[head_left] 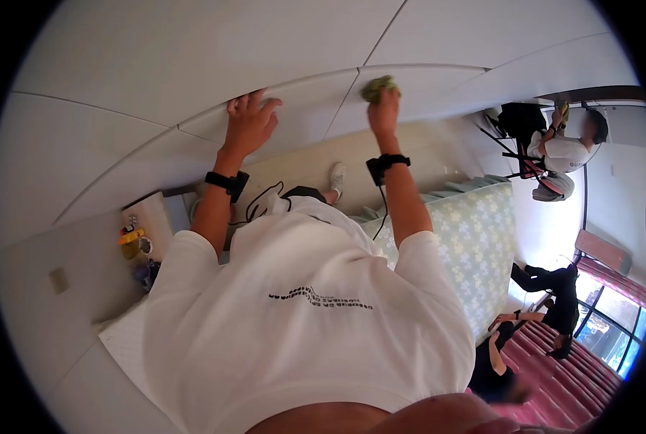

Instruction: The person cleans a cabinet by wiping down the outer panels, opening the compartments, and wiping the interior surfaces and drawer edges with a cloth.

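Observation:
My right hand (385, 114) is closed on a crumpled green cloth (379, 88). The cloth is against the white cabinet front (417, 81), near a vertical seam between two panels. Further left, my left hand (250, 124) rests with spread fingers at the long horizontal edge of the same cabinet, its thumb apart and nothing visible in it. Each wrist carries a black strap with a small box, and dark cords run near them.
Behind me stands a bed with a green floral cover (467, 239). Small items, including a yellow one (131, 237), lie on a side shelf at left. One person (565, 152) sits at far right; two others are near pink curtains (554, 376).

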`<state>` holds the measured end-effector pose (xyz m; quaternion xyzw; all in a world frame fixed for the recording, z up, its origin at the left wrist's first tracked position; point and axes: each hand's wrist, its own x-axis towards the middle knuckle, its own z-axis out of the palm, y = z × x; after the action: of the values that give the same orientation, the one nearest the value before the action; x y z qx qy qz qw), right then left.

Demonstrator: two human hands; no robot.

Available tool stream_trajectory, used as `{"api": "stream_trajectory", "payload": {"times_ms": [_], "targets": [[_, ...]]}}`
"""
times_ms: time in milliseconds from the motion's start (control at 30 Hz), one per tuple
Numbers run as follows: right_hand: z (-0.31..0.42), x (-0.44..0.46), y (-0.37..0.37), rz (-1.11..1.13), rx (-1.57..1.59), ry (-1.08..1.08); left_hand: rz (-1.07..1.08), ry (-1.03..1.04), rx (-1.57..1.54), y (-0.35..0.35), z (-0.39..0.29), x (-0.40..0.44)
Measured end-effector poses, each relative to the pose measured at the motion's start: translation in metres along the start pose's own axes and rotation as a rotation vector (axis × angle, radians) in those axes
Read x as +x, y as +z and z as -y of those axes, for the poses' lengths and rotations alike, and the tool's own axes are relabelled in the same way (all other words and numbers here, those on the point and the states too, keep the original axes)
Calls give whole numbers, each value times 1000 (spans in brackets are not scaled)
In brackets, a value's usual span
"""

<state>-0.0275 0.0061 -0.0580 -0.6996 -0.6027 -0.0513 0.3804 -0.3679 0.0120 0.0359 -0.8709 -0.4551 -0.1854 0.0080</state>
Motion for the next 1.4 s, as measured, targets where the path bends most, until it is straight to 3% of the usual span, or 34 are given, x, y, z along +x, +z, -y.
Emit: {"api": "stream_trajectory", "payload": {"times_ms": [33, 133, 267, 333, 467, 600, 700, 800, 933, 1033, 1100, 1167, 1367, 1400], "targets": [[-20, 5, -5, -31, 15, 119, 3, 0, -2, 0, 0, 1], [-40, 48, -51, -171, 149, 212, -14, -2, 58, -3, -3, 3], [7, 111, -113, -425, 176, 246, -36, 17, 55, 2, -2, 1], [45, 123, -126, -578, 237, 12, -1, 4, 54, 6, 3, 2], [126, 118, -130, -494, 205, -227, -39, 33, 62, 1, -2, 4], [182, 76, -102, -118, 343, -277, -28, -3, 65, 6, -2, 4], [182, 48, -73, 77, 405, -362, -42, -6, 78, 7, -2, 4], [151, 24, -53, 75, 361, -331, -48, -10, 78, 4, -5, 6], [54, -3, -14, 115, 204, -106, -51, -23, 51, 6, -3, 3], [-26, 12, -15, 24, 120, 87, -43, -12, 63, -3, -8, 6], [-32, 35, -49, -202, 103, 206, -42, -10, 76, -1, -7, 7], [-21, 56, -72, -259, 114, 210, -34, -1, 91, 2, -9, 4], [47, 37, -53, -115, 280, 169, -42, -41, 99, -1, -20, 8], [57, 29, -48, -76, 332, 189, -137, -33, 0, 2, -19, 10]]}}
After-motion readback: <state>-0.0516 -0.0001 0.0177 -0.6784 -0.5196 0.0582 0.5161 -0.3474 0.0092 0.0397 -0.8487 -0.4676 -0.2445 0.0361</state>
